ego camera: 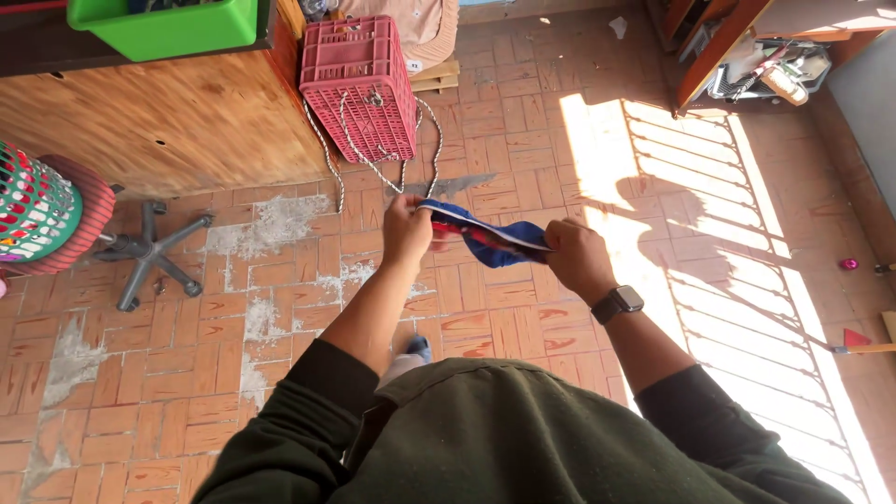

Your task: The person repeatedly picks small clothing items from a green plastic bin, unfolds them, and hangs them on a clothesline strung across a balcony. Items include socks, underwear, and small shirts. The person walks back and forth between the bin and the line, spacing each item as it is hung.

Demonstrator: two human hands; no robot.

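My left hand [407, 230] and my right hand [577, 256] hold a small blue garment [485, 237] with red and white trim, stretched between them at waist height above the brick floor. The left hand pinches one end, the right hand grips the other end. A dark watch [617, 303] sits on my right wrist. I wear a dark green long-sleeved top.
A pink plastic crate [359, 84] with a white rope stands ahead beside a wooden counter [168, 121]. A green tub [168, 23] rests on the counter. At left are a green mesh basket [33, 210] and a chair base [149, 247]. Shelving [747, 47] is at the far right.
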